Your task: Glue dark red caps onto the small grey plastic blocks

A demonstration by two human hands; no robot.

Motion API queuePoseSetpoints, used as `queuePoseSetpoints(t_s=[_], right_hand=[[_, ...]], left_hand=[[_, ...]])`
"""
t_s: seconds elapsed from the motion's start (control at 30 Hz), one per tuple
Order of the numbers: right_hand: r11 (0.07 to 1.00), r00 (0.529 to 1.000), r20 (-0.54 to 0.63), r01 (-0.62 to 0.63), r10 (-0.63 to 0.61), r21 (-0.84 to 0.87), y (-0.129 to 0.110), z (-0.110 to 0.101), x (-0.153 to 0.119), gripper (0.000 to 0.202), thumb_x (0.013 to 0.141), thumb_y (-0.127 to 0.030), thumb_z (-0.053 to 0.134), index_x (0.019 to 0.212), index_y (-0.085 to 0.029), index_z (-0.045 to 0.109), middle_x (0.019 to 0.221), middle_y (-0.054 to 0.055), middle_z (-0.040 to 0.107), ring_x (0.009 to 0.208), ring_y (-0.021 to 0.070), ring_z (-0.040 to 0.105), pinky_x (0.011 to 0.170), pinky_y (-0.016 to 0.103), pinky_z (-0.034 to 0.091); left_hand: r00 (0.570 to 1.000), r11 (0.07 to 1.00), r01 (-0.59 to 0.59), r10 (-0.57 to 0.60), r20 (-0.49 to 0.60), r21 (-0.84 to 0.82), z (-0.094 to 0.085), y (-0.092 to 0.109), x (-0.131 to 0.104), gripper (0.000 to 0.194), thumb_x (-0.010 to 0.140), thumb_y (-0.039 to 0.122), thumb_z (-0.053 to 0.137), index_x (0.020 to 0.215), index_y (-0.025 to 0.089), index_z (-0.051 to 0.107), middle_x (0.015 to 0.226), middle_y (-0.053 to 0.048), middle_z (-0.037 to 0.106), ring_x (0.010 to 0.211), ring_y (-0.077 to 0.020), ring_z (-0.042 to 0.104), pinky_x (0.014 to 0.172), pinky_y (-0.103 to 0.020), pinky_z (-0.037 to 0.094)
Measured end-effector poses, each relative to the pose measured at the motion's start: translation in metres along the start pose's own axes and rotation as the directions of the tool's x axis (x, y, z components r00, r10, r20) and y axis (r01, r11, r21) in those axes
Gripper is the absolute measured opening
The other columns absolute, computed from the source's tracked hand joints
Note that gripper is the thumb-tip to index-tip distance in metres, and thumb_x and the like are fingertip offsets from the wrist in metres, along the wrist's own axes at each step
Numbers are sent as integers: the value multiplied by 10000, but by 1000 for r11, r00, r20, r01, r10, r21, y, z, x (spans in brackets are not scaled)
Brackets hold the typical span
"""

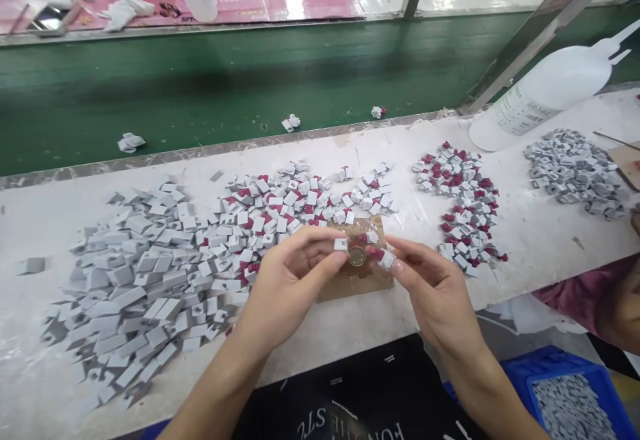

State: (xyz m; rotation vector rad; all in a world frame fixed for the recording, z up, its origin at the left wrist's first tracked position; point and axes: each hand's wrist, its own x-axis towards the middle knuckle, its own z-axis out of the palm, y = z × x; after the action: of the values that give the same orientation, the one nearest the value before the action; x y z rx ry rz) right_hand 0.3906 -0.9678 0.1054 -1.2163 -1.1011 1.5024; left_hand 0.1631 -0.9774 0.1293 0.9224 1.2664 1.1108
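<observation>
My left hand pinches a small grey block with a notch in its face between thumb and fingertips. In my right hand, thumb and forefinger close on a small grey-and-dark-red piece, its red end pointing left. The two pieces are apart. Between and beneath them, a small round metal disc and another grey-and-red piece are on a brown board. Past my left hand spreads a heap of grey blocks, which runs into joined grey-and-red pieces.
Grey-and-red pieces form a pile at right, beside a white squeeze bottle and more grey parts. A green belt carries a few pieces beyond the table. A blue bin stands low right, near another person's sleeve.
</observation>
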Motion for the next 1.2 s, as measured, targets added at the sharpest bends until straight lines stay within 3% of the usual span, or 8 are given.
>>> queuePoseSetpoints(t_s=[0.2, 0.5, 0.73, 0.87, 0.93, 1.0, 1.07, 1.2], right_hand=[[976, 998, 58, 20, -34, 216, -4, 3, 11, 138, 1013, -440, 943, 1137, -385, 967, 1111, 30, 908, 1075, 272, 882, 1003, 471, 770], [996, 992, 89, 90, -90, 8, 1, -4, 11, 158, 1071, -339, 873, 1189, -392, 963, 1081, 35, 867, 1036, 209, 830, 920, 336, 702], [995, 968, 235, 98, -88, -31, -23, -1, 24, 172, 1068, -298, 849, 1175, -377, 959, 1014, 23, 860, 911, 182, 810, 814, 323, 691], [964, 926, 372, 152, -61, -220, -50, 15, 88, 220, 1062, -345, 840, 1259, -307, 932, 1053, 52, 880, 869, 214, 819, 759, 368, 695], [870, 951, 290, 229, -104, -437, -59, 30, 142, 288, 1091, -267, 768, 1351, -263, 893, 1146, 84, 879, 950, 239, 831, 834, 402, 704], [684, 955, 173, 293, -240, -668, -63, 50, 198, 392, 1105, -113, 634, 1389, -246, 868, 1323, 107, 846, 1084, 230, 817, 1039, 422, 672], [626, 950, 149, 294, -275, -722, -60, 71, 247, 413, 1053, -66, 662, 1393, -199, 855, 1537, 153, 756, 1236, 272, 780, 1209, 482, 593], [619, 957, 142, 272, -252, -737, -52, 97, 300, 282, 913, -24, 736, 1104, -176, 878, 1296, 153, 823, 1281, 347, 739, 1238, 548, 548]], left_hand=[[994, 998, 32, -26, 109, -60, 22, -4, 7, 139, 1049, 349, 897, 1166, 276, 882, 1112, -44, 912, 1008, -207, 877, 904, -274, 728], [988, 1000, -22, 24, 154, -16, 23, -9, 10, 88, 1061, 275, 863, 1140, 297, 895, 1179, -16, 890, 1064, -187, 860, 956, -263, 712], [986, 985, -129, 116, 120, 113, 15, 3, 8, 96, 1068, 266, 813, 1136, 312, 863, 1110, -10, 861, 993, -202, 846, 877, -302, 706], [988, 944, -150, 156, 2, 295, -6, 26, 24, 169, 1046, 330, 816, 1211, 311, 845, 1061, -20, 848, 944, -210, 818, 801, -306, 687], [976, 911, -141, 193, -97, 388, -17, 34, 35, 182, 1017, 365, 825, 1179, 283, 839, 1040, -40, 842, 940, -228, 807, 777, -323, 672], [960, 891, -133, 224, -166, 434, -24, 40, 47, 172, 989, 373, 824, 1121, 263, 822, 1035, -54, 835, 943, -242, 799, 777, -342, 661], [954, 888, -138, 238, -181, 438, -26, 44, 60, 169, 967, 357, 816, 1096, 250, 801, 1054, -65, 832, 940, -248, 790, 789, -361, 657], [958, 863, -136, 239, -156, 487, -19, 52, 98, 96, 968, 239, 764, 1062, 229, 776, 1123, -89, 843, 961, -256, 775, 821, -388, 641]])
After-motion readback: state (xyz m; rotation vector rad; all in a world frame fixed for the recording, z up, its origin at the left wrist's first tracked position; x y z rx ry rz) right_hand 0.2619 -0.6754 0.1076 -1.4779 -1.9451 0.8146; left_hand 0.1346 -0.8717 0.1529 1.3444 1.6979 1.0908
